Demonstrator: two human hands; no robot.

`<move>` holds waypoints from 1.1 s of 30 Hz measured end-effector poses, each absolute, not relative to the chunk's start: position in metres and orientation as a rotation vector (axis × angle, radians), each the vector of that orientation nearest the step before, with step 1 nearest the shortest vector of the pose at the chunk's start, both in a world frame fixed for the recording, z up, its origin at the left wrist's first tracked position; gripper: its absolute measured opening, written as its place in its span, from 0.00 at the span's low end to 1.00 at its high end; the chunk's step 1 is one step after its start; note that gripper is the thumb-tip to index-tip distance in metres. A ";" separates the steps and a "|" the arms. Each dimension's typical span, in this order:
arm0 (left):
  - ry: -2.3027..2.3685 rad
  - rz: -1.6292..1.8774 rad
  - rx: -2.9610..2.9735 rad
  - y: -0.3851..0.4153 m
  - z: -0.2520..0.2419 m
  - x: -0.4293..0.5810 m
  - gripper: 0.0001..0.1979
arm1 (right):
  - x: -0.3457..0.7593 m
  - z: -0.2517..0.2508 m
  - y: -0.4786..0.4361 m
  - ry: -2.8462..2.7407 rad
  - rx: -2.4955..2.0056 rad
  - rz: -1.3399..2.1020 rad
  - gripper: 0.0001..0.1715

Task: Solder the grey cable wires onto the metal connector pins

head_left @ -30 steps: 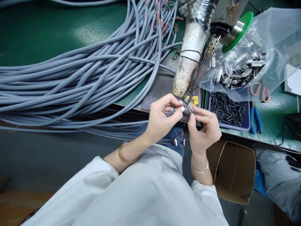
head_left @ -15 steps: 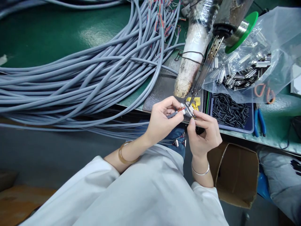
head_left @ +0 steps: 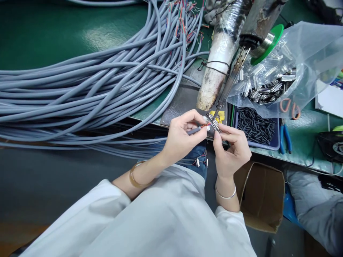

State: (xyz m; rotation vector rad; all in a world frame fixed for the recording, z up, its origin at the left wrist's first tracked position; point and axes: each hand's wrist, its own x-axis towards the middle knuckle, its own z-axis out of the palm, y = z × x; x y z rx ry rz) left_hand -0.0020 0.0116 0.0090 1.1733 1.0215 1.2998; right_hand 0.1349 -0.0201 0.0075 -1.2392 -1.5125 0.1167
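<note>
Grey cable bundle (head_left: 80, 89) is lying across the bench on your left. Your left hand (head_left: 182, 137) is pinching a cable end (head_left: 193, 131). Your right hand (head_left: 232, 150) is gripping the connector (head_left: 213, 122) against it at the bench edge, hands nearly touching, just under the soldering iron (head_left: 227, 85). Tray (head_left: 276, 144) of black sleeves is sitting further right.

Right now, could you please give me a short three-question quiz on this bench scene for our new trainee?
1. True or false: the left hand pinches a grey cable end.
2. What does the right hand hold? A) blue pliers B) a small metal connector C) scissors
3. Fill the gap: the black sleeves lie in a ___ tray.
Key: 1 true; 2 B; 3 blue.
</note>
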 end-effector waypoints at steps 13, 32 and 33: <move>1.055 1.273 1.087 0.015 0.010 0.000 0.07 | 0.139 0.007 -0.012 -1.538 -1.287 0.164 0.07; 1.104 1.355 1.173 0.013 0.013 0.002 0.07 | 0.138 0.007 -0.015 -1.609 -1.250 -0.006 0.10; 1.099 1.336 1.164 0.013 0.012 0.001 0.07 | 0.138 0.005 -0.017 -1.623 -1.249 -0.032 0.10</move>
